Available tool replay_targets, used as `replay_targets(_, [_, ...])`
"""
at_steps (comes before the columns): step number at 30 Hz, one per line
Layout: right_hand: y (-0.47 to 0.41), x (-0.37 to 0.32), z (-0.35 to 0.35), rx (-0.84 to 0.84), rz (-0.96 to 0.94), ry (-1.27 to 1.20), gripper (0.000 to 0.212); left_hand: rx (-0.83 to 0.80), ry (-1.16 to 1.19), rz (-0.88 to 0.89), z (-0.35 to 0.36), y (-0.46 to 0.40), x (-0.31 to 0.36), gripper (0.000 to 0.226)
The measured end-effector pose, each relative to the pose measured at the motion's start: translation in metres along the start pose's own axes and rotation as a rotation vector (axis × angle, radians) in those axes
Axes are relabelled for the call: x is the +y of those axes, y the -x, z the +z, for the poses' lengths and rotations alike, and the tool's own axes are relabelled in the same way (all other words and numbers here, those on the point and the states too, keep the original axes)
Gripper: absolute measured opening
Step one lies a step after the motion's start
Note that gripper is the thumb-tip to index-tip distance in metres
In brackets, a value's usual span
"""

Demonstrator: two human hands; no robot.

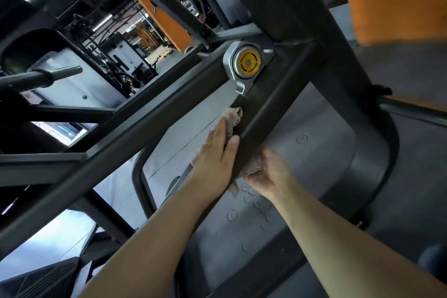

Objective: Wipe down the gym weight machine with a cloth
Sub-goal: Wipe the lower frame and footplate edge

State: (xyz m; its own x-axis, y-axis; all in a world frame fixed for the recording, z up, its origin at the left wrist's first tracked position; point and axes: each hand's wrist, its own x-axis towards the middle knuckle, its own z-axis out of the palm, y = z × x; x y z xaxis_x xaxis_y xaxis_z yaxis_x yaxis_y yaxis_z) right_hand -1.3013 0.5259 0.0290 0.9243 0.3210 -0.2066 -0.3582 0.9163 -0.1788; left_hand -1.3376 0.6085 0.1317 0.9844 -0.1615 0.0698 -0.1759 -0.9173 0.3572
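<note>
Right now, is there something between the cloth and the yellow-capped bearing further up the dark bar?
Nothing visible blocks it. The cloth lies on the dark bar under the left hand, and only bare bar separates it from the silver foot of the yellow-capped bearing. The right hand holds the cloth's lower end.

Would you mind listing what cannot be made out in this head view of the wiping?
- Cloth: mostly hidden by the left hand and the dark frame bar.
- Right hand fingers: tucked behind the bar, so their grip is unclear.
- Yellow cap lettering: too small.
- Orange pad: cut off by the top edge.
</note>
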Motion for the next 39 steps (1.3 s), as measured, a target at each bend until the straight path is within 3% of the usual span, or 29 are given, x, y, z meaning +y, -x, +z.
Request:
replay_targets(1, [0.002,-0.001,0.001,0.004,0.01,-0.034,0.035,-0.012,0.038,-0.007,-0.001,-0.001,0.003,0.056])
replay_targets(5, [0.006,0.002,-0.002,0.024,0.074,-0.056,0.042,-0.068,0.085,-0.005,-0.008,-0.001,0.003,0.071])
replay_targets(8, [0.009,0.009,-0.004,0.032,0.075,-0.065,0.043,-0.084,0.114,0.026,-0.011,-0.007,-0.004,0.067])
replay_targets(14, [0.027,0.022,-0.004,-0.111,0.143,-0.222,0.056,-0.132,0.121,0.017,-0.011,-0.023,-0.004,0.066])
replay_targets(18, [0.039,0.024,-0.001,-0.072,0.03,-0.23,0.05,-0.138,0.092,0.034,-0.007,-0.034,-0.003,0.072])
replay_targets(26, [0.063,-0.001,0.027,-0.038,-0.325,0.183,0.033,-0.114,0.089,0.074,-0.002,-0.055,0.012,0.069])
replay_targets(30, [0.069,0.014,0.03,-0.001,-0.347,0.322,0.033,-0.118,0.008,0.112,0.0,-0.056,0.009,0.057])
replay_targets(36, [0.074,0.045,0.037,0.047,-0.282,0.288,0.033,-0.078,-0.041,0.192,0.004,-0.06,-0.01,0.07])
replay_targets(39, [0.075,0.061,0.034,0.015,-0.324,0.339,0.046,-0.058,-0.036,0.207,0.004,-0.051,-0.018,0.073])
